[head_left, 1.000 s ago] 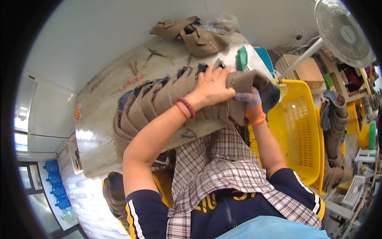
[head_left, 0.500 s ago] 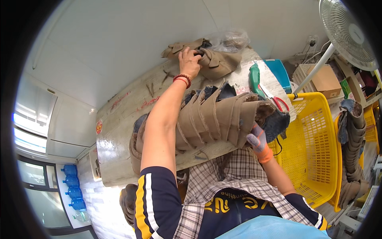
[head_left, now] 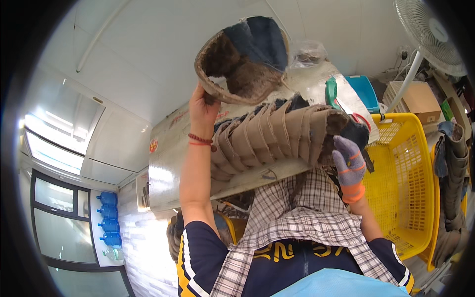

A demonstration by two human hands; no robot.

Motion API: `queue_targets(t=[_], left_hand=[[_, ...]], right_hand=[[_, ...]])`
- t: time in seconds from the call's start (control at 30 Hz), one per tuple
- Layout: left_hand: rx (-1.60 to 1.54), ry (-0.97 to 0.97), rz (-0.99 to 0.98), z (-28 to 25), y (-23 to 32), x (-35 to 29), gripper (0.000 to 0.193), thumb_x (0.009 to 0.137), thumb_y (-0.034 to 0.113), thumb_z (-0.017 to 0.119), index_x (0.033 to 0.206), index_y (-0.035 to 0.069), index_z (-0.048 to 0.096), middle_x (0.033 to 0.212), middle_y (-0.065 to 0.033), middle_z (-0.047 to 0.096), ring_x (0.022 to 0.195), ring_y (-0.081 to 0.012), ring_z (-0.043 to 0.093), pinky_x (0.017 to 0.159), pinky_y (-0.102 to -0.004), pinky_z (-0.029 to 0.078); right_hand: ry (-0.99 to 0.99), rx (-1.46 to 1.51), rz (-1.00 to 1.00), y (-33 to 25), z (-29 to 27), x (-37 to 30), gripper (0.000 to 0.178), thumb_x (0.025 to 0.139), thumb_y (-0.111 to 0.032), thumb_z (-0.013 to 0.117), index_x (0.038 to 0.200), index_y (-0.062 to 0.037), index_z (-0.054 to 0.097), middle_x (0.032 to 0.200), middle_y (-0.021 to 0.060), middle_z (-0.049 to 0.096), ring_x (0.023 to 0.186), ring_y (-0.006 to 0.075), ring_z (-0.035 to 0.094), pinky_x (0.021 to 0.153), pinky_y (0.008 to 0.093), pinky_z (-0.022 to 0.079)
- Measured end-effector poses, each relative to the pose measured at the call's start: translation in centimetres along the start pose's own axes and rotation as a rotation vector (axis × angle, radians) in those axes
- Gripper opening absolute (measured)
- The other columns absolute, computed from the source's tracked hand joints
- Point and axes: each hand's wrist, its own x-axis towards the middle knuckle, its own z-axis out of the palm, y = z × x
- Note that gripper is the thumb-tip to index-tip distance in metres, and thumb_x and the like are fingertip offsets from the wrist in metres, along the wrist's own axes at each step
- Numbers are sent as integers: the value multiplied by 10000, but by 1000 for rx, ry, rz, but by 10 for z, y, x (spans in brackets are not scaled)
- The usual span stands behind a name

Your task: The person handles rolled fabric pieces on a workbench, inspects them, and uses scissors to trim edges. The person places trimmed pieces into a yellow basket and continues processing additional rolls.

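My left hand is raised over the table, its fingers closed on the rim of a fur-lined boot upper. That upper is tilted so its brown fleecy inside and dark blue-grey part show. Below it, a long row of similar tan uppers, nested one into another, lies along the table's near side. In a grey and orange glove, my right hand is at the row's right end, fingers stretched out and holding nothing. Whether it touches the end upper, I cannot tell.
Behind the row's right end lie a green-handled tool and red-handled scissors, partly hidden. A clear plastic bag sits at the table's far edge. On the right stand a yellow basket, a teal bin and a fan.
My left hand has lifted an upper from the table's far side and brought it up to the left. My right hand has come up beside the row's end, fingers spread. The view has shifted.
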Motion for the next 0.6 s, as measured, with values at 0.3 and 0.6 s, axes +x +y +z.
queue_targets(t=[0.3, 0.6], left_hand=[[175, 149, -62, 112, -36, -133, 136, 952, 160, 494, 932, 39, 553, 766, -14, 477, 707, -155, 417, 677, -320, 369], [161, 652, -169, 93, -18, -246, 138, 919, 75, 481, 1029, 25, 547, 862, -50, 508, 781, -179, 459, 717, -345, 398]], right_hand=[[-82, -52, 203, -61, 38, 6, 554, 747, -110, 773, 1239, -46, 527, 929, 83, 664, 702, 106, 578, 630, 239, 478], [-356, 762, 834, -3, -123, -81, 187, 900, -176, 563, 1002, -32, 623, 659, 13, 550, 517, 60, 470, 469, 213, 374]])
